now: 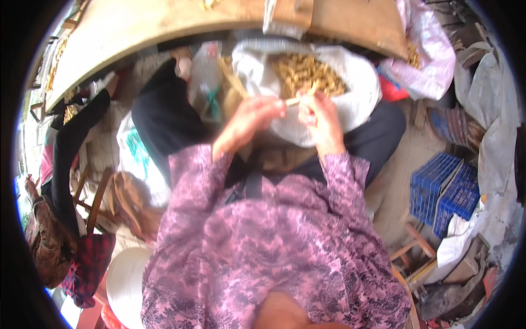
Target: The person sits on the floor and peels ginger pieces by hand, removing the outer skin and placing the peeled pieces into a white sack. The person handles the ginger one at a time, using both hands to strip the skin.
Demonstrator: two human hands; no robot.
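Both hands are in front of me, at the near rim of an open white woven sack (361, 78) between my knees. Inside the sack lie many short tan knotted pieces (308, 74), whose material I cannot tell. A pale, narrow strip (292, 101) spans the gap between my hands. My left hand (257, 117) pinches its left end with fingertips close together. My right hand (318, 113) grips the other end, and a small looped part of it sticks up above the fingers. The hands are slightly blurred.
A wooden tabletop (164, 18) curves across beyond the sack. Clear plastic bags (204, 78) stand left of the sack. Blue plastic crates (435, 185) and a wooden stool (413, 244) are at the right. Another person's dark-clothed leg (68, 152) and a white round lid or bucket (127, 279) are at the left.
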